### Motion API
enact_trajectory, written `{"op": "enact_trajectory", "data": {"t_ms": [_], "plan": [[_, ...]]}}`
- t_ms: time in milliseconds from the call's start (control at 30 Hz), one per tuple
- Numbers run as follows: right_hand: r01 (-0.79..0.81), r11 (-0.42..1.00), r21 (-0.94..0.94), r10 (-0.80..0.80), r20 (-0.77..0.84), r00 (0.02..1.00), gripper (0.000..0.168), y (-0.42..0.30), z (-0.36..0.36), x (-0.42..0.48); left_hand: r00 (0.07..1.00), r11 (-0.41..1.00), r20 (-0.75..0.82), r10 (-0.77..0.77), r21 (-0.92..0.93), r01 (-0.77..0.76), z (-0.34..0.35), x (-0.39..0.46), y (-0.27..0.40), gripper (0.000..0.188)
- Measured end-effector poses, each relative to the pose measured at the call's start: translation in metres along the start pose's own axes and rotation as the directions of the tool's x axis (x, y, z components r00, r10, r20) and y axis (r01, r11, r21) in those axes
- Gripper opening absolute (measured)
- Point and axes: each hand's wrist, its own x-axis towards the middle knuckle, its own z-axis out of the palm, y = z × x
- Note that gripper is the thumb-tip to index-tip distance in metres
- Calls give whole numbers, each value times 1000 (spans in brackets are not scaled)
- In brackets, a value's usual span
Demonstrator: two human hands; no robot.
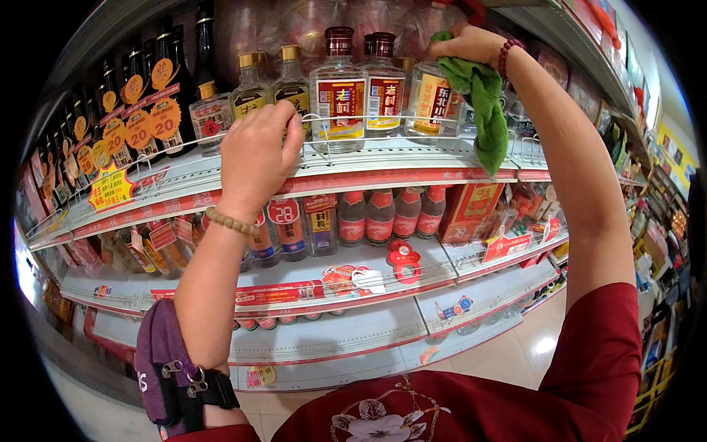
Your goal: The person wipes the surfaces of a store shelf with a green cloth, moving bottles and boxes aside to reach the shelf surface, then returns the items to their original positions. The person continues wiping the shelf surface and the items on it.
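Observation:
My right hand [469, 44] holds a green cloth [483, 105] at the upper right. The cloth hangs down past the shelf's front edge. Beside it, a clear liquor bottle [425, 99] with a cream and dark label stands on the top shelf, its neck hidden by the hand. My left hand [262, 146] is curled over the wire guard rail [381, 117] at the front of that shelf; its fingertips are hidden. Just behind this hand are gold-capped bottles [290, 77]. Between my hands stand clear bottles with maroon caps [339, 88].
Dark bottles with round orange tags [146, 130] line the upper left. The shelf below bears red-labelled bottles [381, 221], a red box [472, 210] and paper tags [353, 279]. Lower shelves [331, 340] step out towards me. An overhead shelf edge [585, 61] runs above my right arm.

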Motion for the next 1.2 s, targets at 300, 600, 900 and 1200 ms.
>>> {"op": "enact_trajectory", "data": {"t_ms": [300,600,900,1200], "plan": [[40,996,75,-45,66,997,57,-14,1,-5,1000,999,13,14,30,-14,-1,0,-1,11],[92,993,79,-95,36,995,53,-11,7,4,998,999,49,-34,27,32,-4,2,7,12],[15,1000,10,-15,33,999,69,-42,20,4,994,997,82,-72,36,69,0,-13,-22,13],[-55,994,91,54,10,998,68,-18,22,20,997,998,71,17,56,-21,24,-10,-47,32]]}}
